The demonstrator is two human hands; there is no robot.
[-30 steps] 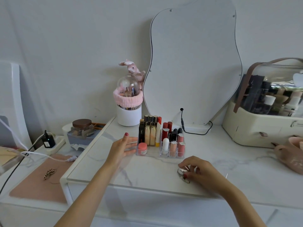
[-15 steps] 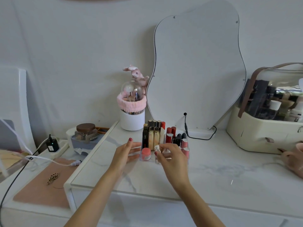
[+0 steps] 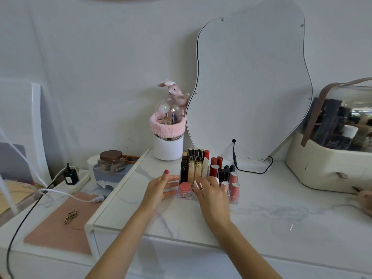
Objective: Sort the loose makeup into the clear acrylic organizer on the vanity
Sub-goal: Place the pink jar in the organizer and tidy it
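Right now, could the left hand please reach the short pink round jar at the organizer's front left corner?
Probably yes: the left hand rests open beside the clear acrylic organizer, and the short pink round jar stands nearest it, with nothing between.

There is one view only, from a wide-angle camera worn on the person's head, so no second view shares any of the scene. It looks forward and slightly down across the table [image 3: 261, 208] toward the wall behind it, standing close to the table's front edge. Both forearms reach in from the bottom of the picture, the left hand [image 3: 159, 188] and right hand [image 3: 211, 193] lying near the middle, just in front of the clear organizer [image 3: 234, 200]. A mirror [image 3: 249, 87] leaning on the wall fills the upper centre, and the wide lens bends straight edges toward the sides
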